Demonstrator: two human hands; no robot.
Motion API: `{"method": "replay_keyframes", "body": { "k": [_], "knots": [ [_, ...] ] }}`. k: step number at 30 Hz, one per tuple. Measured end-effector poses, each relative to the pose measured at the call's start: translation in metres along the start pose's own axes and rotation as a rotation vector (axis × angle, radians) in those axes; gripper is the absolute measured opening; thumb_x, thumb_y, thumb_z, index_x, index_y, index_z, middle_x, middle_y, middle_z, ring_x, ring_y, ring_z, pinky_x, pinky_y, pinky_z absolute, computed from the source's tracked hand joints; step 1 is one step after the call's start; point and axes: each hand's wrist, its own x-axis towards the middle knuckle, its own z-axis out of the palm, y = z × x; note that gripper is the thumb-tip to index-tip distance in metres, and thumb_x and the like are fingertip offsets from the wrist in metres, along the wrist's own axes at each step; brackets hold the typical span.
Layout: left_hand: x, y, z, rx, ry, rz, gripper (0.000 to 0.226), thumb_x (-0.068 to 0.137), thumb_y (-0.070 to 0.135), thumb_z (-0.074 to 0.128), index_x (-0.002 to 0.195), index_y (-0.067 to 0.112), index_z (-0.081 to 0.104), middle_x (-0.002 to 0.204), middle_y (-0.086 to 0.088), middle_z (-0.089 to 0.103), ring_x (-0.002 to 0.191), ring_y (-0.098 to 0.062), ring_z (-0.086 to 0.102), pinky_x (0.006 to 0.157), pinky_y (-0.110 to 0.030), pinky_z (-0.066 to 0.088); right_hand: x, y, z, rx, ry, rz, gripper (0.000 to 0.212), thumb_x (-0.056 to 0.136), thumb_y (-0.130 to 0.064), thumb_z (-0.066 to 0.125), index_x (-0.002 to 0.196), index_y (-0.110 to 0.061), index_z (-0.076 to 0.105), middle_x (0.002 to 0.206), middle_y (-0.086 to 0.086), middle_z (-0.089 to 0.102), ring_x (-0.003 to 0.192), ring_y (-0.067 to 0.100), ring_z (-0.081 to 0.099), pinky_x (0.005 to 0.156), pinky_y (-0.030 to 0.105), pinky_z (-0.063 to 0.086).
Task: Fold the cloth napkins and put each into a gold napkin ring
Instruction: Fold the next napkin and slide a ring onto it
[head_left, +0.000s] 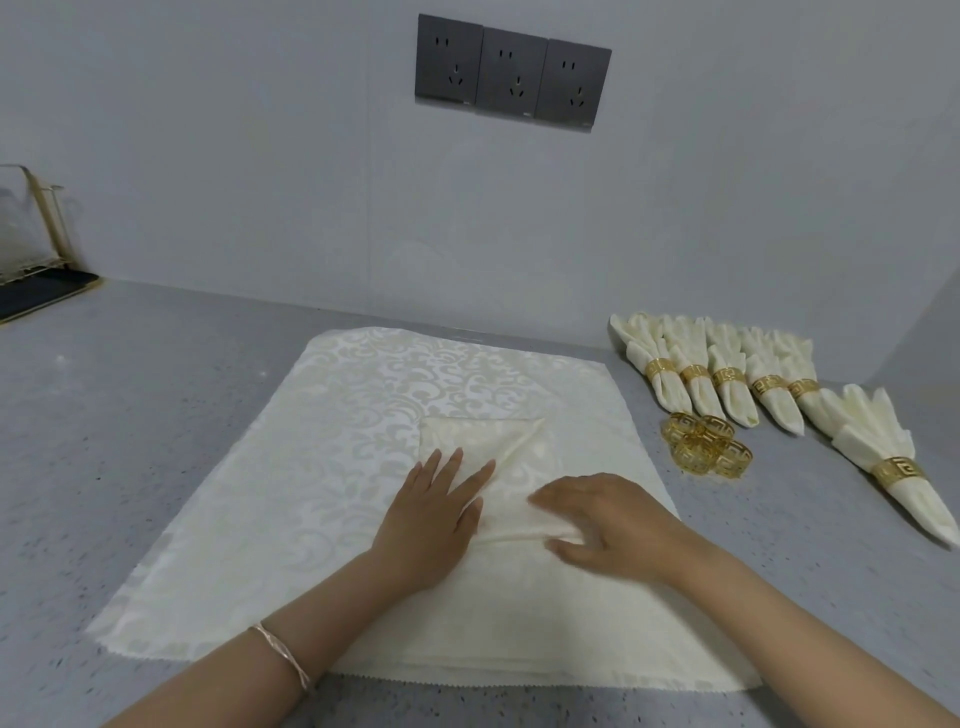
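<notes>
1. A folded cream cloth napkin (483, 436) lies on a cream patterned cloth (337, 415) spread across the grey speckled table (156, 415).
2. The left hand (431, 514) presses it, fingers straight and flat.
3. The right hand (608, 525) pinches a napkin fold, fingers curled.
4. Loose gold napkin rings (704, 444) sit at 3 o'clock, ringed napkins (727, 379) at 2 o'clock.

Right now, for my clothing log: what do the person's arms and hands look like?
Both forearms are bare, with no sleeves or gloves showing. A thin, twisted rose-gold bangle circles the left wrist. Neither the left hand nor the right hand shows a ring.
</notes>
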Motion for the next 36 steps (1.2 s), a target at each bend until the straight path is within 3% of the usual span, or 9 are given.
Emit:
{"method": "replay_keyframes", "body": {
  "k": [4, 9, 12, 15, 17, 20, 29, 36],
  "knots": [
    [-0.003, 0.002, -0.006, -0.058, -0.047, 0.002, 0.075, 0.076, 0.076, -0.009, 0.147, 0.052, 0.003, 0.161, 0.007, -0.004, 0.147, -0.016, -0.013, 0.114, -0.028, -0.013, 0.003, 0.016, 0.007, 0.167, 0.072, 0.092, 0.034, 0.084, -0.022, 0.061, 0.118, -0.026, 0.065, 0.116, -0.015, 0.064, 0.105, 0.006, 0.059, 0.091, 0.022, 0.044],
    [-0.006, 0.006, -0.010, -0.048, -0.082, -0.021, 0.086, 0.067, 0.084, 0.007, 0.147, 0.051, 0.009, 0.160, 0.010, -0.005, 0.147, -0.015, -0.015, 0.117, -0.032, -0.009, 0.016, 0.026, 0.006, 0.689, 0.123, 0.249, 0.006, 0.088, -0.022, 0.067, 0.089, -0.017, 0.071, 0.086, -0.008, 0.069, 0.085, 0.006, 0.062, 0.082, 0.021, 0.045],
    [-0.005, 0.005, -0.010, -0.031, -0.092, -0.018, 0.081, 0.070, 0.078, 0.000, 0.146, 0.052, 0.007, 0.161, 0.008, -0.005, 0.147, -0.016, -0.014, 0.116, -0.031, -0.011, 0.027, 0.026, 0.009, 0.745, 0.183, 0.318, 0.020, 0.086, -0.025, 0.069, 0.068, -0.021, 0.061, 0.064, -0.015, 0.055, 0.064, 0.000, 0.047, 0.065, 0.016, 0.035],
    [-0.004, 0.005, -0.009, -0.060, -0.080, -0.017, 0.064, 0.085, 0.067, 0.003, 0.146, 0.053, 0.010, 0.161, 0.008, -0.002, 0.147, -0.016, -0.013, 0.116, -0.030, -0.011, 0.035, 0.027, 0.016, 0.801, 0.240, 0.375, 0.025, 0.083, -0.024, 0.072, 0.062, -0.029, 0.058, 0.052, -0.019, 0.048, 0.054, 0.000, 0.039, 0.058, 0.013, 0.032],
    [-0.003, 0.005, -0.009, -0.091, -0.067, -0.018, 0.048, 0.098, 0.053, 0.012, 0.146, 0.052, 0.013, 0.161, 0.007, 0.000, 0.147, -0.016, -0.012, 0.118, -0.032, -0.010, 0.040, 0.027, 0.019, 0.823, 0.261, 0.404, 0.020, 0.081, -0.025, 0.073, 0.065, -0.024, 0.063, 0.049, -0.018, 0.046, 0.051, 0.000, 0.038, 0.056, 0.011, 0.031],
    [-0.004, 0.004, -0.009, -0.111, -0.051, -0.017, 0.044, 0.103, 0.041, 0.015, 0.146, 0.051, 0.014, 0.161, 0.007, 0.003, 0.148, -0.017, -0.010, 0.119, -0.032, -0.008, 0.045, 0.028, 0.023, 0.822, 0.267, 0.445, 0.021, 0.080, -0.028, 0.075, 0.069, -0.012, 0.067, 0.047, -0.016, 0.042, 0.049, 0.002, 0.036, 0.053, 0.010, 0.030],
    [0.002, 0.002, -0.015, -0.081, -0.122, -0.033, 0.048, 0.105, 0.030, 0.020, 0.151, 0.037, 0.012, 0.160, 0.006, 0.010, 0.148, -0.020, -0.002, 0.119, -0.037, -0.003, 0.059, 0.030, 0.028, 0.671, 0.215, 0.486, 0.039, 0.079, -0.025, 0.076, 0.052, -0.023, 0.048, 0.049, -0.012, 0.037, 0.046, 0.005, 0.032, 0.053, 0.018, 0.030],
    [0.063, -0.020, -0.034, -0.056, 0.044, -0.084, 0.050, 0.103, 0.036, 0.027, 0.150, 0.020, 0.025, 0.155, -0.005, 0.027, 0.144, -0.023, 0.020, 0.117, -0.035, 0.013, 0.065, 0.033, 0.025, 0.577, 0.155, 0.535, 0.032, 0.078, -0.030, 0.076, 0.059, -0.020, 0.053, 0.056, -0.009, 0.044, 0.053, 0.007, 0.038, 0.059, 0.024, 0.035]
  ]
}}
